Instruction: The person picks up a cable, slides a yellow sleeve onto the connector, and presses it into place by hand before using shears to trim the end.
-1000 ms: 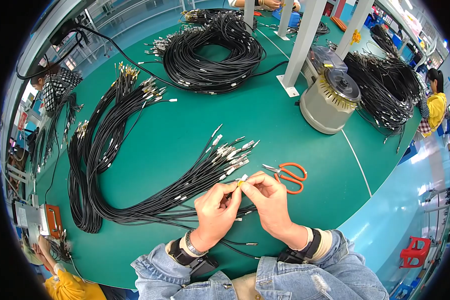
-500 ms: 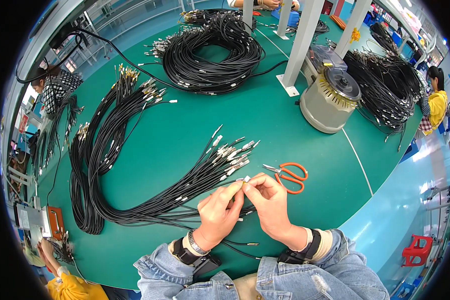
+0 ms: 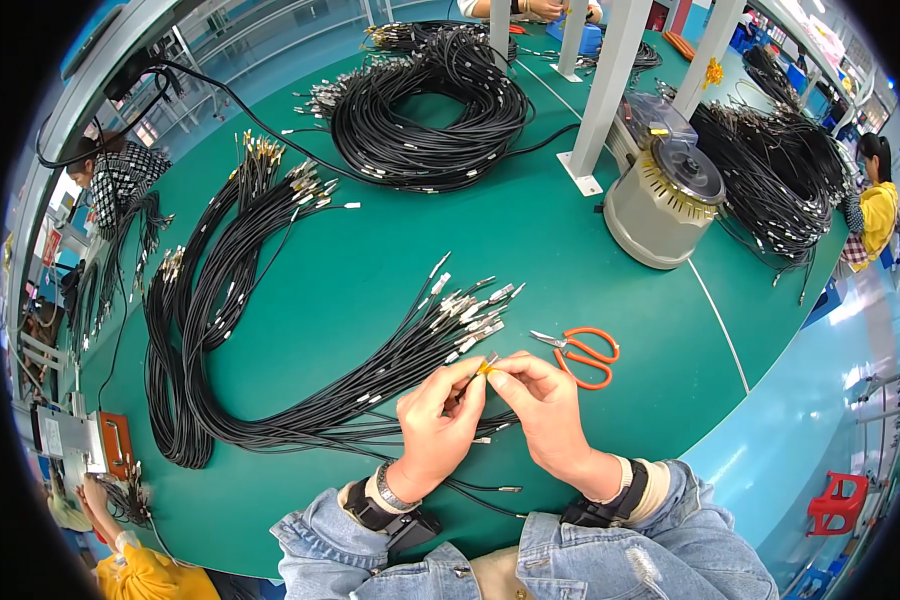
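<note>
Green and smooth, the wide bench [image 3: 560, 270] fills most of the view, its edges bowed by the lens. Above its near part, the person's bare left grip [image 3: 438, 410] and bare right grip [image 3: 545, 415] meet, thumbs and forefingers pinched together on a small yellow piece [image 3: 484, 368]. Only a bright sliver of it shows between the fingertips; the rest is covered, so its full shape cannot be told. Just past it, a short greyish tip points away from the person.

Left of the hands, a thick bundle of thin black cables [image 3: 290, 428] curves over the bench, with silvery metal ends and white tags fanned out near the fingers. Orange-handled metal scissors [image 3: 561, 344] lie partly open, just right of the fanned ends. Farther back sit a big round coil of black cables [image 3: 440, 165] and a squat grey drum-shaped machine [image 3: 660, 215] with a dark round top, beside an upright pale grey metal post [image 3: 610, 90].

Beyond the bench, glossy light-blue floor [image 3: 770, 400] carries a red plastic stool [image 3: 838, 503]. A co-worker in yellow [image 3: 875, 220] is at the far right, another in a checked top [image 3: 125, 180] at the far left.
</note>
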`<state>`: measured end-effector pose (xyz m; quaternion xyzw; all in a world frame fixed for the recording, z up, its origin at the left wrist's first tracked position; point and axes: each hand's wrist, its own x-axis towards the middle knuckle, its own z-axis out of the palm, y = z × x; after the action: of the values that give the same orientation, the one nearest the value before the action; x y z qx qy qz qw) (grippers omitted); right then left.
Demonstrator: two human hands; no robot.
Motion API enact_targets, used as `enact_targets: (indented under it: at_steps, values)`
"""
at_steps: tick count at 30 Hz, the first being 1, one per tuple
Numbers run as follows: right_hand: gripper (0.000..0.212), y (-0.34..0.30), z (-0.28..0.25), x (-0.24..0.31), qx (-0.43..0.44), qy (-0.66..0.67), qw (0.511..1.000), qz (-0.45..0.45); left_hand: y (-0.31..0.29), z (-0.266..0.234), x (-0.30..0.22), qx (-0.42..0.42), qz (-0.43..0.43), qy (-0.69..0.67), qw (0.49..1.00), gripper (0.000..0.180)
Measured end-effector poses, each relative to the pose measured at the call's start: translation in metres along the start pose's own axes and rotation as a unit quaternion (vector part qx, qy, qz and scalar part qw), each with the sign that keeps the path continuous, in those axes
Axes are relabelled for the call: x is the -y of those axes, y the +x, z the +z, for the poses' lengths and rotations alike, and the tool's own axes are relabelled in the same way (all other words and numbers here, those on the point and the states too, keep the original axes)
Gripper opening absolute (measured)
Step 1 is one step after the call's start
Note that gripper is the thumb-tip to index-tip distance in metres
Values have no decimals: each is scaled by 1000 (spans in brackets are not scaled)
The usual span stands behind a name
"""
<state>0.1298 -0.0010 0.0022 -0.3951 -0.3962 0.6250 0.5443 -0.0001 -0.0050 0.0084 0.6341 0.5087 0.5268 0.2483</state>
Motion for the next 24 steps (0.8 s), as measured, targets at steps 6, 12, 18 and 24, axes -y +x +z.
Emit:
enact_targets:
  at_steps: [6,12,18,24]
  values:
    - [14,2,-1,4,23,65,996,47,-1,-3,2,23,-63,-73,995,17]
    - [15,6,-8,-1,40,101,991,79,3,-6,-9,34,-125,-103,986,6]
    - [16,6,-8,-2,42,95,991,81,-1,-6,-2,44,-85,-71,993,6]
    - [15,5,-6,0,43,102,991,71,-1,-7,-8,56,-118,-95,987,7]
